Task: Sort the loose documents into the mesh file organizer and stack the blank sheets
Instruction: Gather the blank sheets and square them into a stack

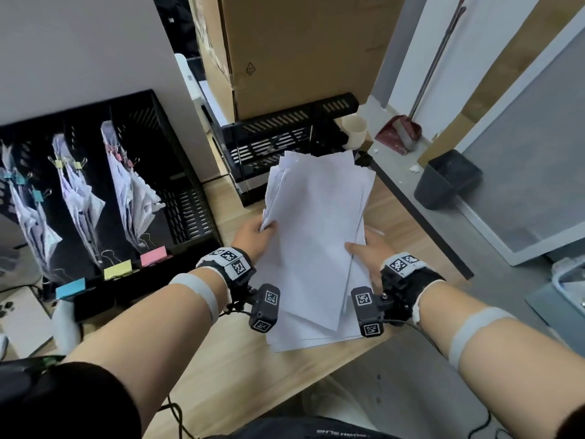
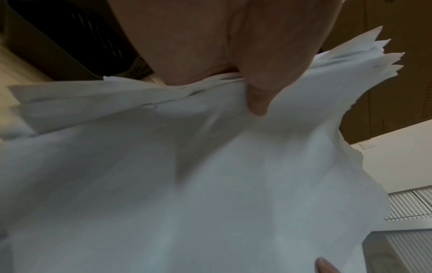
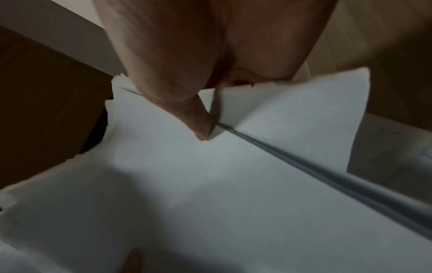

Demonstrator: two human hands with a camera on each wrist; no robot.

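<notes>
The loose sheaf of blank white paper sheets (image 1: 316,223) is held above the light wooden counter (image 1: 228,369) — left hand (image 1: 253,236) pinching its left edge, right hand (image 1: 370,251) gripping the right. Advisable: tap edges flush before laying it flat — corners are fanned.

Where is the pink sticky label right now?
In the head view, the pink label sits at left on the front edge of the black mesh organizer, beside the yellow label, below the pink-clipped papers.
</notes>
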